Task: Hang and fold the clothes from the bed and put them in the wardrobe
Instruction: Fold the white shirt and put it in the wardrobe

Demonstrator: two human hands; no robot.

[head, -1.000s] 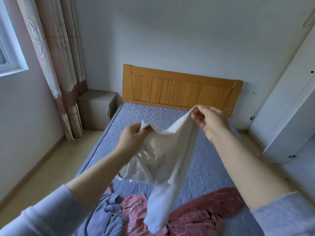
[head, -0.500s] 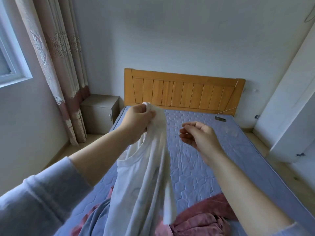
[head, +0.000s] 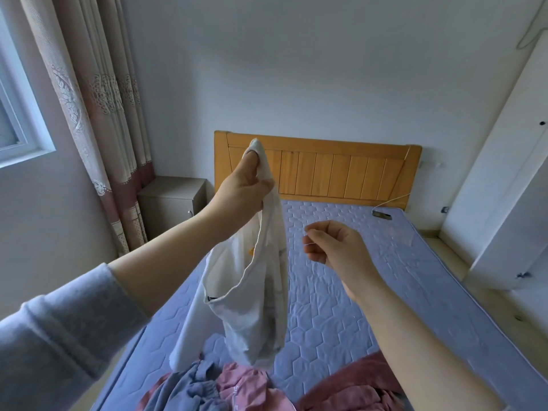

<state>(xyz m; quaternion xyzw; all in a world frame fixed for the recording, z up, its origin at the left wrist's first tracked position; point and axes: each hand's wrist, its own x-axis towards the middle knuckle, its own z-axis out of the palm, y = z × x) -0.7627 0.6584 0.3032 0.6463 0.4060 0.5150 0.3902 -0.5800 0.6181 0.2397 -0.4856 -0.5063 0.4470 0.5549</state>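
While left hand [head: 240,193] grips a white shirt [head: 252,295] above piled clothes [head: 237,391], right hand [head: 336,247] curls alongside.

**One head-worn view from the foot of the bed**

A single wide-angle camera on the person's head looks forward and down along the bed [head: 341,292] toward the wooden headboard [head: 326,170]. Both forearms enter from the bottom edge. The left hand [head: 240,191], gripping a white garment [head: 252,292], and the right hand [head: 335,247] are near the lens. The curtain [head: 98,99] borders the left edge, the wardrobe [head: 504,173] the right.
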